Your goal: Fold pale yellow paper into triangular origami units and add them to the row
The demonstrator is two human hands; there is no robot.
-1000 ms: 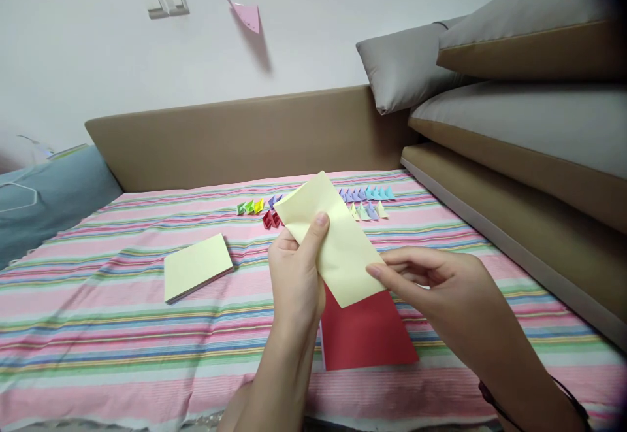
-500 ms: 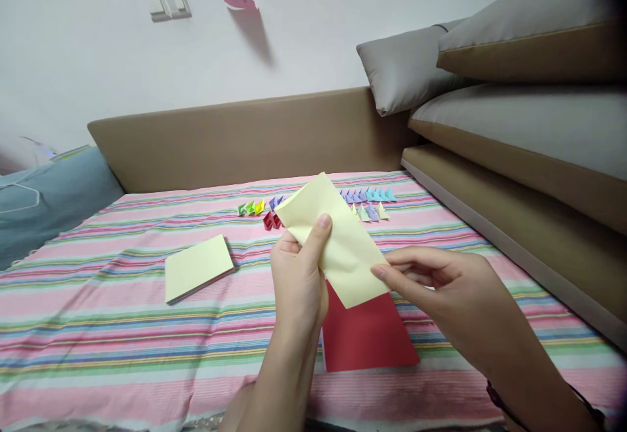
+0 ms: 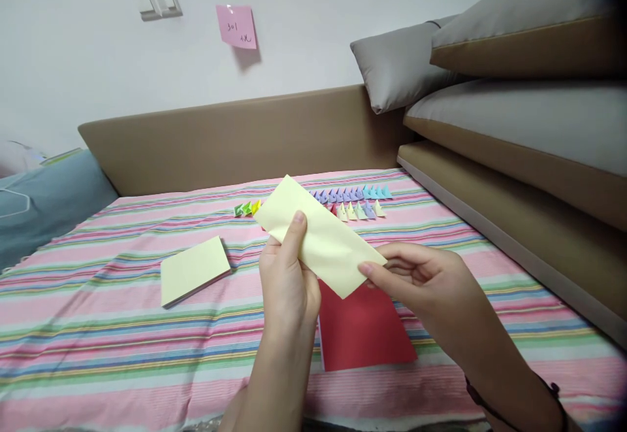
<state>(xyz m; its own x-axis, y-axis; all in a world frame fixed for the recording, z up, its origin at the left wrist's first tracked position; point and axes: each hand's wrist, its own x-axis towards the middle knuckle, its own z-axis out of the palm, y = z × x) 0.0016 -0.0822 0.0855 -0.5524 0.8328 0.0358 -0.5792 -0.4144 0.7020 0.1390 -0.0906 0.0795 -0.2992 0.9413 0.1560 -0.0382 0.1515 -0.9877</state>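
A pale yellow sheet of paper [image 3: 321,239], folded into a rectangle, is held tilted in the air between both hands. My left hand [image 3: 289,282] grips its left part, thumb on top and fingers behind. At the lower right edge, my right hand [image 3: 416,275] pinches the paper between thumb and fingers. Beneath the hands lies a red square of paper [image 3: 367,331]. Behind the held sheet stand rows of small folded paper pieces in purple [image 3: 343,195], light blue [image 3: 377,191], cream [image 3: 350,212] and green [image 3: 242,210]; the sheet hides some of them.
A stack of pale yellow paper [image 3: 196,270] lies to the left on the striped cloth [image 3: 122,327]. Grey and brown cushions [image 3: 519,112] are piled along the right. A brown backrest [image 3: 235,141] runs across the back, under a pink note [image 3: 237,27] on the wall.
The yellow paper has turned flatter and moved slightly left, with both hands still on it. The pink wall note, lifted before, now hangs down with its writing showing.
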